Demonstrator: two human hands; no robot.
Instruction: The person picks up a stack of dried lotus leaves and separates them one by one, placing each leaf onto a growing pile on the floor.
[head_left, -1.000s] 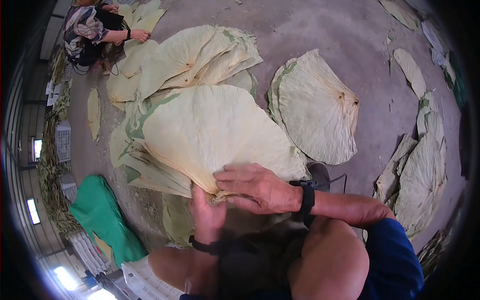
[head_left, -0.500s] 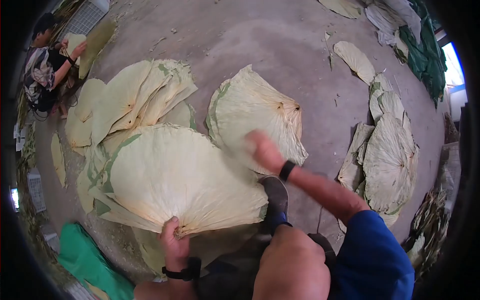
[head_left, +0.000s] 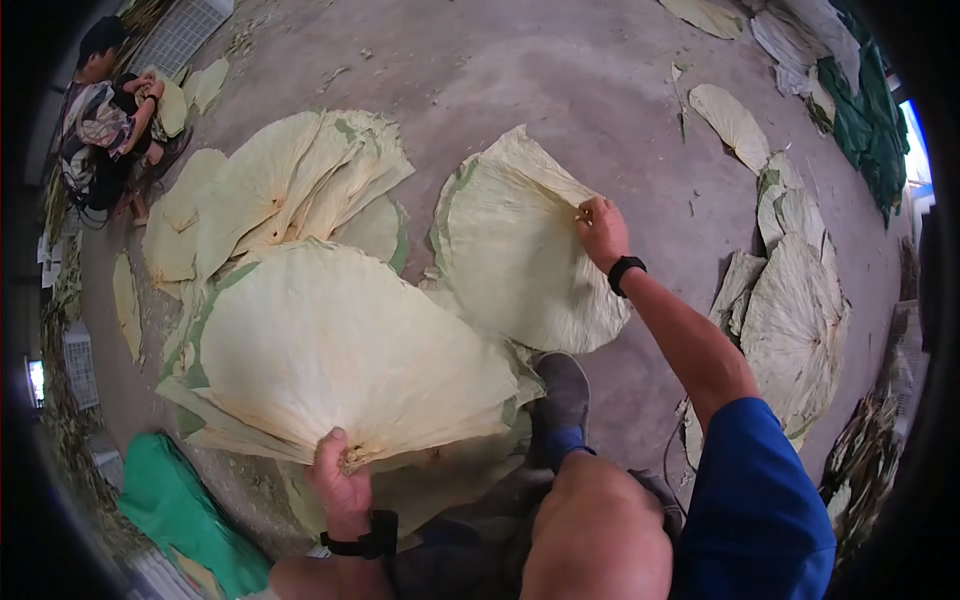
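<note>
My left hand (head_left: pixel 341 482) pinches a fan-shaped bundle of dried lotus leaves (head_left: pixel 345 345) at its gathered lower point, thumb on top. The pale leaves spread out above that hand. My right hand (head_left: pixel 603 235) is closed on the upper right edge of another dried lotus leaf (head_left: pixel 520 250), near its centre. This leaf lies on the floor just beyond my shoe (head_left: pixel 565 392). Behind the bundle, more folded leaves (head_left: pixel 270 190) lie overlapping on the floor.
At right lies another pile of dried leaves (head_left: pixel 790 320), with a single leaf (head_left: pixel 728 125) above it. Green cloth (head_left: pixel 185 500) sits at lower left, and dark green sheeting (head_left: pixel 860 130) at upper right. A co-worker (head_left: pixel 105 130) sits at upper left, handling leaves.
My right hand has moved up and right across the floor leaf and now grips its edge. My left hand still holds the bundle. The co-worker's large leaf has been lowered.
</note>
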